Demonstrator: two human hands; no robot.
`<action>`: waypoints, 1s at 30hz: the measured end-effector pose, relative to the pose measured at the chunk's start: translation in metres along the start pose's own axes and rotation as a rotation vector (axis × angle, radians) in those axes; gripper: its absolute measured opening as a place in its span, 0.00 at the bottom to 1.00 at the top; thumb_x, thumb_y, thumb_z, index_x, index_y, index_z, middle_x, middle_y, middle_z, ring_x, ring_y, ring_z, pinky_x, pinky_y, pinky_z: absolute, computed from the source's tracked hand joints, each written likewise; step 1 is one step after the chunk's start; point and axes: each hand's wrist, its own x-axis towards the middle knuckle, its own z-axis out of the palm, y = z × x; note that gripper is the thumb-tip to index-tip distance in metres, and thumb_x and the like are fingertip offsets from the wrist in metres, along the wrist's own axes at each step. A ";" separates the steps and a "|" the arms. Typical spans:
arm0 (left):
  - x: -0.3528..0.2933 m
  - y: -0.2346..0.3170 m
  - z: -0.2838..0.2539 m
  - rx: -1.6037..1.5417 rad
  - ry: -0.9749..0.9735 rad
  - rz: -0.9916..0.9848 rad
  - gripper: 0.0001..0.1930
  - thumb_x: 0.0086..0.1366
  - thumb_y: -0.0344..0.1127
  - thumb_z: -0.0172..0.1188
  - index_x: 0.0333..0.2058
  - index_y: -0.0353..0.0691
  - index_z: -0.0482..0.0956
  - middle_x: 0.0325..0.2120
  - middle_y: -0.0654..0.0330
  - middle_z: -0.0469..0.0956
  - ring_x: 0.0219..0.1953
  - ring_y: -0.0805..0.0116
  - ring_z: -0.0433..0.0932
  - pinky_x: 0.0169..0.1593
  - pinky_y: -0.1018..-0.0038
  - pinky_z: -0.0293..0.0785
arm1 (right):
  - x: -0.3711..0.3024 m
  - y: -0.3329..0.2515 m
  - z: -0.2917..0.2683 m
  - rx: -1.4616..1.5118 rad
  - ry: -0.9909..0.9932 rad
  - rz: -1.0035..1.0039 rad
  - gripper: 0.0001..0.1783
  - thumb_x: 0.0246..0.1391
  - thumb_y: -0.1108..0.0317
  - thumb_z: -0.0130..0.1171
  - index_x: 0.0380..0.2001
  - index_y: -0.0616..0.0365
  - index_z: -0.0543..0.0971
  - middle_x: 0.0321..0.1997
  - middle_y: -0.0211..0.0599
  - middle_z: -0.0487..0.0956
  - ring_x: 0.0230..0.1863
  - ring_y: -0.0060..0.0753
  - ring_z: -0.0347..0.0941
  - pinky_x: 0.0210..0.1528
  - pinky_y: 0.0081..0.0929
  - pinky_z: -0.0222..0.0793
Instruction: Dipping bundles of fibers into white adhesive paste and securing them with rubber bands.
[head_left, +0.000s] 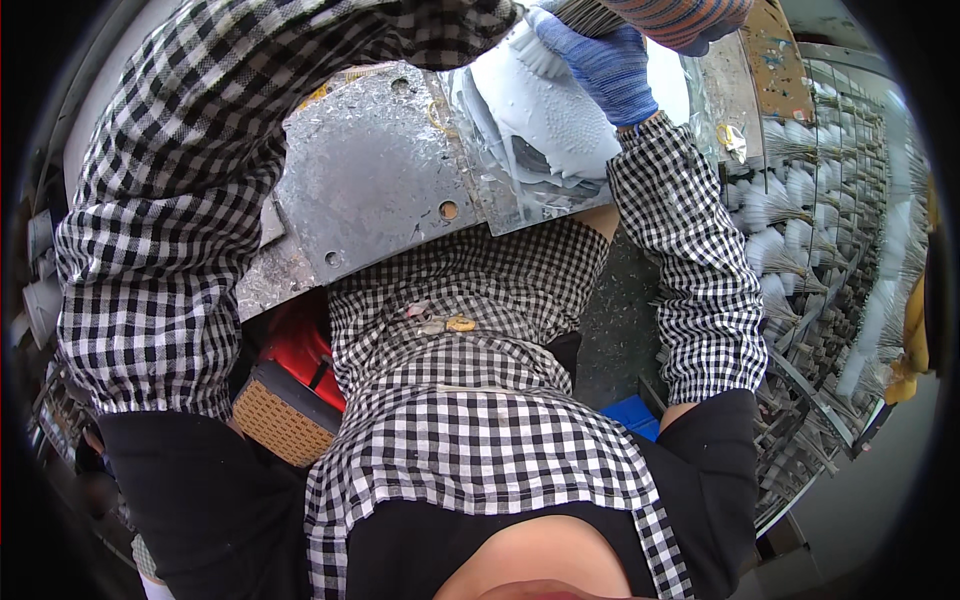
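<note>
My right hand (612, 68), in a blue knitted glove, is closed around a bundle of thin grey stems (590, 16) near the top edge. The bundle's white, fanned end (536, 52) is at thick white paste (560, 125) on a clear plastic-covered sheet. Beside it, a glove striped orange and blue, my left hand (685, 20), has its fingers curled against the bundle. The top edge cuts off part of this hand and the bundle. Both my arms wear black-and-white checked sleeves.
A worn grey metal plate (385, 170) with round holes lies left of the paste. On my right, a wire rack (815, 240) holds many similar fanned white-tipped bundles. A brown board (778, 60) stands at the top right. A woven box (285, 415) sits low by my left side.
</note>
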 end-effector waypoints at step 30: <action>0.035 -0.008 0.035 -0.049 0.194 0.142 0.11 0.63 0.41 0.60 0.38 0.45 0.86 0.31 0.60 0.83 0.32 0.61 0.82 0.40 0.64 0.81 | -0.009 -0.001 0.002 0.121 -0.053 0.166 0.20 0.50 0.65 0.73 0.47 0.57 0.84 0.45 0.38 0.86 0.47 0.36 0.82 0.51 0.33 0.76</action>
